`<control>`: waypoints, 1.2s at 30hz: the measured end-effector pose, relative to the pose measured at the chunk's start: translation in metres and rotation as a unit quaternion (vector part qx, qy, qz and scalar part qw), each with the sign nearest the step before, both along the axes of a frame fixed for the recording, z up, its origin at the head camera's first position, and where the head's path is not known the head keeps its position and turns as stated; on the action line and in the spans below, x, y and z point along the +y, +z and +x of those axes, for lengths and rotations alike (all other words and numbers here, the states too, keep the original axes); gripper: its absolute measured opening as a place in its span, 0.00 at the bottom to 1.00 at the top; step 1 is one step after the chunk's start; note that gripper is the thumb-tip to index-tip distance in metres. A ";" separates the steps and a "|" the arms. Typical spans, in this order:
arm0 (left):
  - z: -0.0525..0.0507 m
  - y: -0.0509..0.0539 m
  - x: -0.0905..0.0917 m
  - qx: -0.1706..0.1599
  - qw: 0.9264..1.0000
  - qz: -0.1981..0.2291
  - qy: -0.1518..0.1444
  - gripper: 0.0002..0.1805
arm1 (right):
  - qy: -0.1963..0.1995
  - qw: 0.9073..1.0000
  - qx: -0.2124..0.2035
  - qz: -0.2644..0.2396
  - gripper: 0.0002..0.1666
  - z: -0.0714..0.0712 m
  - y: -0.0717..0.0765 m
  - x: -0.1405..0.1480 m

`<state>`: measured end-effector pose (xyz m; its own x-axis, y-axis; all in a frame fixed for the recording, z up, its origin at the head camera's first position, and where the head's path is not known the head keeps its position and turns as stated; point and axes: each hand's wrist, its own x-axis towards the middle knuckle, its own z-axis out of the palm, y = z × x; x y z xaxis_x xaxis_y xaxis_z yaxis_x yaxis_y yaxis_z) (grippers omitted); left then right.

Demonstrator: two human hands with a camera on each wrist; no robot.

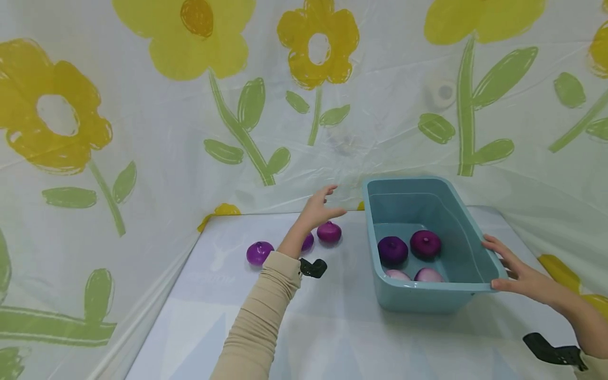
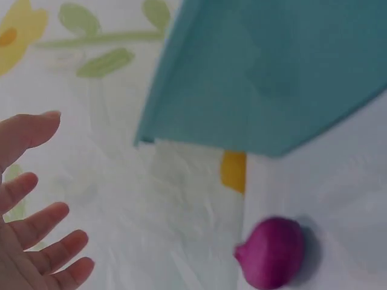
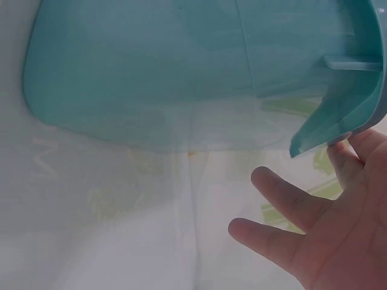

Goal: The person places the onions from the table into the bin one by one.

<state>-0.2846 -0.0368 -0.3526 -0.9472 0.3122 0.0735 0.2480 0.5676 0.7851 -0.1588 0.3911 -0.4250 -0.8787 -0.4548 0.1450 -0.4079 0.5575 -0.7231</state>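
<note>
My left hand [image 1: 315, 211] is raised above the far part of the table, fingers spread and holding nothing. Near it on the table lie three purple onions: one [image 1: 329, 232] just beyond the wrist, one [image 1: 307, 241] partly hidden by the forearm, one [image 1: 259, 253] to its left. A blue-green plastic bin [image 1: 427, 303] stands to the right. Inside are two dark purple onions [image 1: 392, 250] and two pale pink ones [image 1: 429, 274], partly covered by the near rim. At the bin's near right corner my right hand [image 1: 527, 277] touches the rim, several fingers extended.
A white table [image 1: 332, 327] with faint printing carries everything. Behind and beside it hangs a white curtain [image 1: 380, 132] with yellow flowers, close to the bin's far side. Black straps [image 1: 313, 268] sit on both wrists.
</note>
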 end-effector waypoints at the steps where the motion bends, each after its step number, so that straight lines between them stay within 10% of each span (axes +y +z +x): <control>1: -0.002 -0.004 -0.005 0.005 1.000 -0.001 0.012 0.39 | -0.001 1.000 -0.002 0.001 0.47 0.000 0.000 0.000; 21: -0.003 -0.118 -0.060 -0.002 0.982 -0.039 0.187 0.39 | -0.004 1.000 -0.003 0.001 0.48 0.001 0.000 -0.001; 36: 0.006 -0.154 -0.069 0.003 0.976 -0.032 0.217 0.38 | -0.008 1.000 -0.012 0.003 0.48 0.000 0.001 -0.001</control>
<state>-0.2788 -0.1061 -0.5070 -0.9909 -0.1138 0.0726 -0.0223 0.6682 0.7436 -0.1585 0.3899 -0.4244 -0.8888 -0.4422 0.1207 -0.3817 0.5681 -0.7291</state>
